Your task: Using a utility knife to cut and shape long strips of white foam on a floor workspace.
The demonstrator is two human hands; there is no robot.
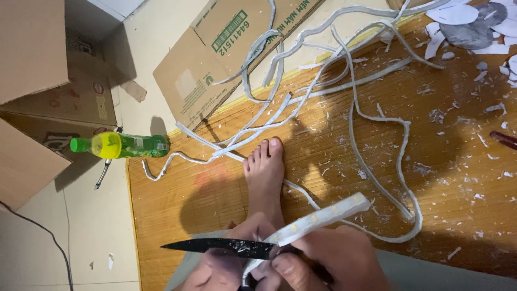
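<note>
My two hands are close together at the bottom edge, over my lap. My right hand [334,258] grips the handle of a knife [215,246] whose dark blade points left. My left hand [226,267] sits under the blade and pinches the near end of a flat white strip [323,216], which slants up to the right. The blade's base meets the strip where both hands join. My bare foot [265,172] rests on the woven bamboo mat [463,183] just beyond the hands.
Long white trimmed strips [350,102] loop across the mat, with small white shavings scattered around. A green bottle with a yellow label [121,145] lies on the floor at left. Flattened cardboard [215,48] and cardboard boxes [32,108] stand beyond. Grey and white cut-outs [474,27] lie top right.
</note>
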